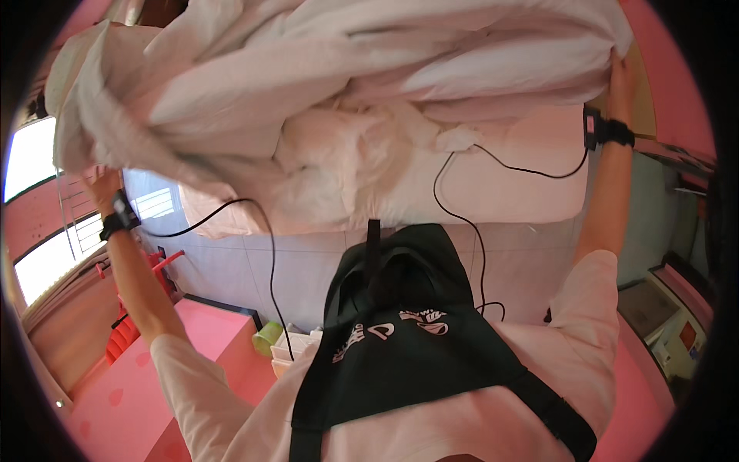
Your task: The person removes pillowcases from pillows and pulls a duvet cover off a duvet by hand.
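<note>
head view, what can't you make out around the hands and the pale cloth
In the head view:
- Left hand: fingers blurred at the cloth's edge, so its grip is unclear.
- Right hand: fingertips partly hidden at the cloth's corner; its grip is unclear too.
- Pale cloth: cut off by the upper edge.
- Mattress: far side hidden beneath the cloth.
- Left black cable: lower end lost behind the wearer's clothes.

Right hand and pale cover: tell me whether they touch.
Touching: the head view shows the right hand holding the pale cover at its edge, where folds converge.
</note>
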Motion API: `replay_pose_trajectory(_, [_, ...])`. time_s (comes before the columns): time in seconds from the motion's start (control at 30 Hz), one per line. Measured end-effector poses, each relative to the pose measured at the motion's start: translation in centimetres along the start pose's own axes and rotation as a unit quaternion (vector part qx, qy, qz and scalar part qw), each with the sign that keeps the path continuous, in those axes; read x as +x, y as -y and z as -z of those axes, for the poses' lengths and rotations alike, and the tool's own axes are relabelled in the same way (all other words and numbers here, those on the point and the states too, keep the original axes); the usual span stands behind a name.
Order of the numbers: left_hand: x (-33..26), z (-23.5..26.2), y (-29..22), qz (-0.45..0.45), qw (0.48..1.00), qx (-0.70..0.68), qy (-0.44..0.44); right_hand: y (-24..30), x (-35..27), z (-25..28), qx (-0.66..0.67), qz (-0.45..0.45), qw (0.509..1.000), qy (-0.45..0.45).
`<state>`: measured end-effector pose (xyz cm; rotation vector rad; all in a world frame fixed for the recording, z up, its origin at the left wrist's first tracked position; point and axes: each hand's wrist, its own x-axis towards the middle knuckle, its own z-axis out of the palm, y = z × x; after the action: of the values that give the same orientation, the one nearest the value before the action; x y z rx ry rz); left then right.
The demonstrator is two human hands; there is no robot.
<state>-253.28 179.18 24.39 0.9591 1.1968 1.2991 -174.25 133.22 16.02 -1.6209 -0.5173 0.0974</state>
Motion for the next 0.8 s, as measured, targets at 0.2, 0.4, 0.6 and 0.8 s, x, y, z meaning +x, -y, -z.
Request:
replay_pose_trajectory(0.2, [-18.3, -3.9, 26.3, 0.229, 0.943, 0.184, 0.158, -20.4, -14.9, 15.2, -0.237, -0.276, 0.916, 0.171])
replay_pose_trajectory(0.4, [-32.8, -0.8, 33.1, 0.531, 0.797, 0.269, 0.105, -19.6, -30.6, 5.4, -0.162, -0.517, 0.798, 0.264])
replay_pose_trajectory(0.6, [-37.3, -2.8, 40.7, 0.584, 0.793, 0.164, 0.056, -16.4, -33.1, 1.0, -0.129, -0.513, 0.764, 0.369])
replay_pose_trajectory(0.8, [-37.9, -8.0, 42.7, 0.607, 0.793, 0.046, -0.006, -17.8, -33.5, -2.7, -0.051, -0.593, 0.752, 0.283])
